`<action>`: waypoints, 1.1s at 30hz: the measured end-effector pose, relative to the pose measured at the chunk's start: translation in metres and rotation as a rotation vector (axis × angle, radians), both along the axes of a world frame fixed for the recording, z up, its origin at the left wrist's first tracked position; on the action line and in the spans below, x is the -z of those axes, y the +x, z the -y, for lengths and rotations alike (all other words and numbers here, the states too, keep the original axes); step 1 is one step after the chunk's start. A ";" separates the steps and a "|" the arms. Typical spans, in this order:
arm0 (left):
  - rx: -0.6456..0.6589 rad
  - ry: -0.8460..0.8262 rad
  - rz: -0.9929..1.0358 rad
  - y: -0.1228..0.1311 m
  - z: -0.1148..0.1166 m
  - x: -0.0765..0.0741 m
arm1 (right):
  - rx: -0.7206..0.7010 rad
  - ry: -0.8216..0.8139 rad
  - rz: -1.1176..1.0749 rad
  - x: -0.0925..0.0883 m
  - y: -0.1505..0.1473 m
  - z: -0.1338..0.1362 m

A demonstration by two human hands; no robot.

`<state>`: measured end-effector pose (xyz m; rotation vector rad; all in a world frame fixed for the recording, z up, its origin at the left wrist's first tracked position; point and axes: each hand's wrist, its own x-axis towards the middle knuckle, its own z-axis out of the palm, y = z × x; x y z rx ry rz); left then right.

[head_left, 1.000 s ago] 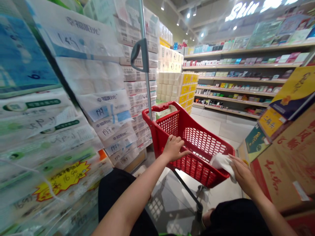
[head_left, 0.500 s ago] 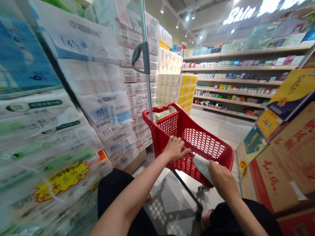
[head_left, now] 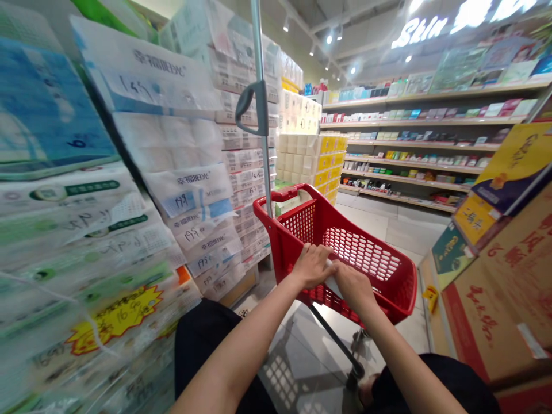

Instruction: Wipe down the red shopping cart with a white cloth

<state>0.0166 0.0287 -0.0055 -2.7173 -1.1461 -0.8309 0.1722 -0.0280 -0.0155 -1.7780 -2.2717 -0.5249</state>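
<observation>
A red plastic shopping cart (head_left: 332,213) with perforated sides stands before me. My left hand (head_left: 311,266) lies over its near rim, fingers curled across the edge. Beside it, my right hand (head_left: 354,286) is closed on a white cloth (head_left: 333,286) pressed against that same rim. The two hands touch or nearly touch, and most of the cloth is hidden beneath them. From the cart's left end rises a metal pole (head_left: 259,52) with a grey loop handle (head_left: 256,108).
Stacked packs of tissue paper (head_left: 181,178) with handwritten prices rise close on the left. Cardboard boxes (head_left: 495,310) crowd the right side. Behind the cart are yellow-and-white paper packs (head_left: 332,158) and long shelves (head_left: 431,121) of small goods. A tiled floor (head_left: 388,227) shows between.
My right hand has slid the cloth leftward along the cart's near rim, up to my left hand. The left hand keeps its place on the rim. The view has shifted slightly.
</observation>
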 end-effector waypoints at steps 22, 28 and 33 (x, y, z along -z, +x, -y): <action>0.022 -0.038 0.032 0.007 0.014 -0.005 | 0.052 0.025 0.043 0.020 0.070 0.040; 0.005 -0.021 0.006 0.008 0.010 -0.005 | 0.044 -0.104 0.021 -0.002 0.013 0.003; -0.004 0.009 -0.011 0.005 0.008 -0.007 | 0.028 -0.103 0.016 -0.009 -0.001 0.000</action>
